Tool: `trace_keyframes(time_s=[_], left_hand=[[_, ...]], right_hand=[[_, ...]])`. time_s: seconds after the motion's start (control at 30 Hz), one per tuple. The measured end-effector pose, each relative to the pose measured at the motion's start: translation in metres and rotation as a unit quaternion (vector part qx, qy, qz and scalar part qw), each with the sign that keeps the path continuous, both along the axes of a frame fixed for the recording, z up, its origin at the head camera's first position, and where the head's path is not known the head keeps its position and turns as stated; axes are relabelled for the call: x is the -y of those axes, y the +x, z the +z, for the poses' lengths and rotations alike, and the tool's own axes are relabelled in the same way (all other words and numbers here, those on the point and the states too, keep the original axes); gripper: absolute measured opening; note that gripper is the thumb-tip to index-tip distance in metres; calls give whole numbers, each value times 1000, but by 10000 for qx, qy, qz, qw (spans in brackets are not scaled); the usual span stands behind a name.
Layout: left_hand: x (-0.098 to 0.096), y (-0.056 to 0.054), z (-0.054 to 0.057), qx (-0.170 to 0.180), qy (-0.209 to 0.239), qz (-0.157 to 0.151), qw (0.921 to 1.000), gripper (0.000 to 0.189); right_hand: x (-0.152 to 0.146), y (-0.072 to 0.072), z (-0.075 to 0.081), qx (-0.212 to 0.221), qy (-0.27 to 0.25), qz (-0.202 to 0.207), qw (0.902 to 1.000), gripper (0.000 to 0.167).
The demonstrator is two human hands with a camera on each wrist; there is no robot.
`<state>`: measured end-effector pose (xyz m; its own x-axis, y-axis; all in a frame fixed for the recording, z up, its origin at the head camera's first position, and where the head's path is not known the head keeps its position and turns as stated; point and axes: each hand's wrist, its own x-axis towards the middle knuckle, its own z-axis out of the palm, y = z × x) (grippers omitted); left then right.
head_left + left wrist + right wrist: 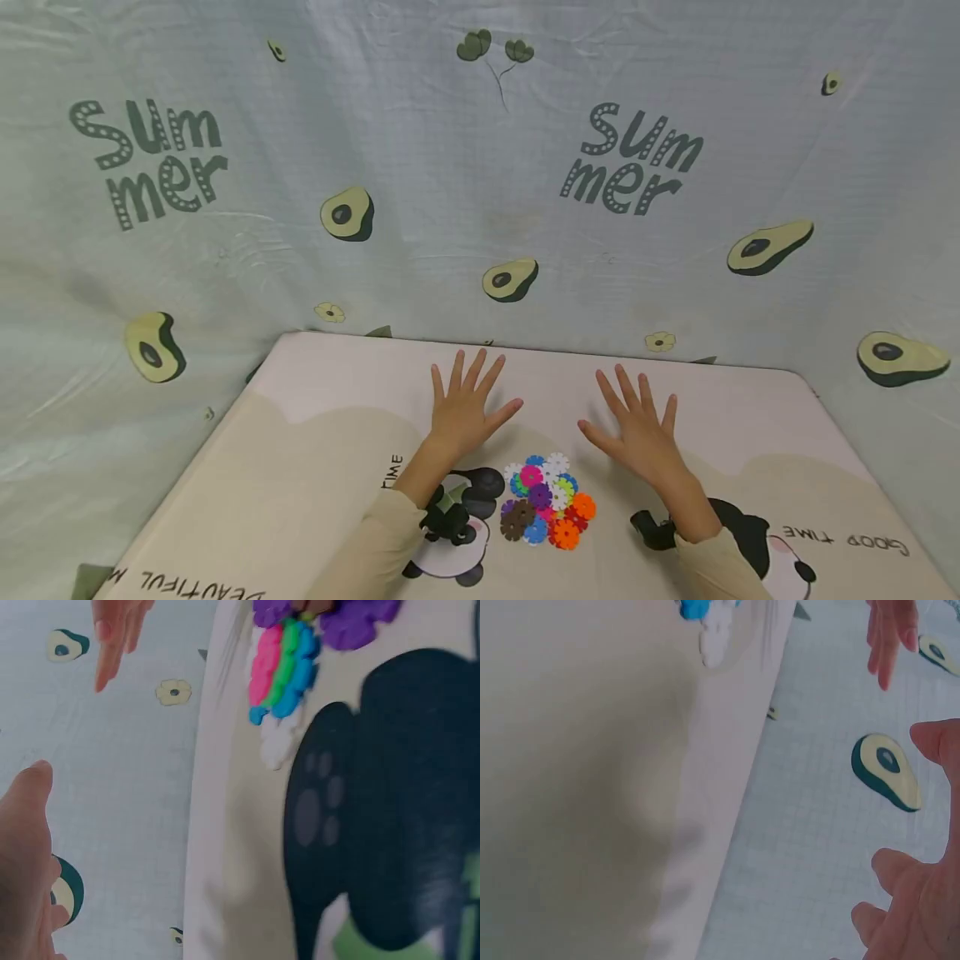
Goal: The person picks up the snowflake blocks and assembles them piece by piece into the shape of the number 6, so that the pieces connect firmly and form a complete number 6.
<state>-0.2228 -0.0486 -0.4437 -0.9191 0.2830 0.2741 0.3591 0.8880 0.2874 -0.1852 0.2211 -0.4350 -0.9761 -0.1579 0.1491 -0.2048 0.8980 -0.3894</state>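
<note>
A pile of flat, notched plastic discs [558,497] in many colours lies on the table between my forearms. Beyond it to the left, my left hand [460,414] is raised above the table with its fingers spread and holds nothing. My right hand [640,435] is held up on the other side of the pile, fingers likewise spread and nothing in them. In the left wrist view, pink, green and blue discs [283,667] lean together beside purple ones. Only a white disc [716,634] and a bit of blue show in the right wrist view.
The table's cover [315,467] is pale, printed with pandas and lettering. Behind the table hangs a light curtain [420,275] with avocado and "summer" prints. Dark wrist-worn devices sit on the left wrist [447,523] and the right wrist [652,531].
</note>
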Motion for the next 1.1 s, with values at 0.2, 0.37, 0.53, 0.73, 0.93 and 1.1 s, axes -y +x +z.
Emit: trace_keyframes(time_s=[0.2, 0.37, 0.53, 0.73, 0.93, 1.1], left_hand=[[-3, 13, -9, -220, -15, -183, 9996, 73], [-5, 23, -13, -278, -29, -377, 9989, 71], [-5, 31, -14, -263, -116, -617, 9977, 69], [-5, 40, -18, -227, 19, -897, 9957, 65], [-5, 46, -27, 406, 697, -1367, 9873, 59], [-4, 50, -33, 1160, 1285, -1776, 9688, 55]], right_hand=[[5, 9, -8, -171, -20, 96, 9998, 81], [8, 16, -14, -240, 124, 162, 9995, 80], [12, 22, -22, -284, 199, 274, 9990, 80], [17, 28, -28, -296, 125, 307, 9990, 80], [21, 32, -28, -152, -260, 459, 9985, 78], [22, 35, -28, 328, -608, 805, 9944, 74]])
